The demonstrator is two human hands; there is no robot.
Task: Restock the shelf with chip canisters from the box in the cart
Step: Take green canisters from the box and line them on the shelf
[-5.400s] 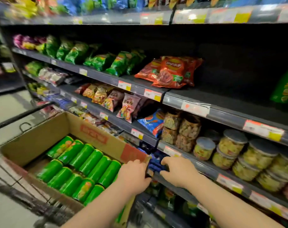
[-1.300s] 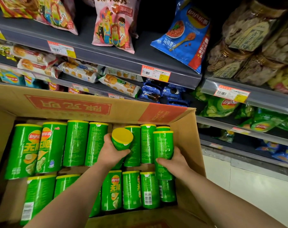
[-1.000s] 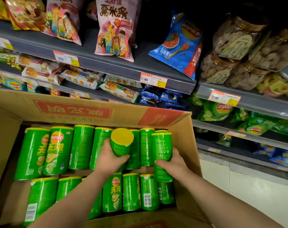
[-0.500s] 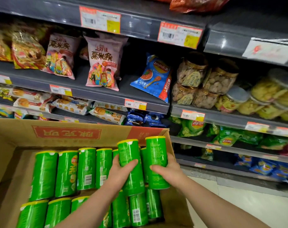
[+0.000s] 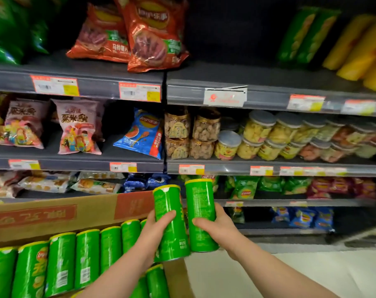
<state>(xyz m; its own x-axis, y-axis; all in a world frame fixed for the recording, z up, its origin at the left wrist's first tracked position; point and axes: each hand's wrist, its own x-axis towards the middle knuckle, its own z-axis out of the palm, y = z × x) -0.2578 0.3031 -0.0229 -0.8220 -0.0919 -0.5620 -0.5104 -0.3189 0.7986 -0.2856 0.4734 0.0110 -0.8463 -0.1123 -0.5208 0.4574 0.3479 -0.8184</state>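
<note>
My left hand grips a green chip canister with a yellow rim, held upright above the box's right end. Beside it, my right hand grips a second green canister, also upright. The two canisters almost touch. The open cardboard box at the lower left holds several more green canisters lying in rows. On the upper right shelf, green canisters and yellow ones lie at the far right, with dark bare shelf to their left.
Red chip bags sit on the upper shelf at left. The middle shelf carries snack bags, a blue chip bag and clear jars. Lower shelves hold small packets. Pale floor shows at the lower right.
Both hands took one canister each from the box and lifted them up and to the right. My view has tilted up, bringing the upper shelf into sight.
</note>
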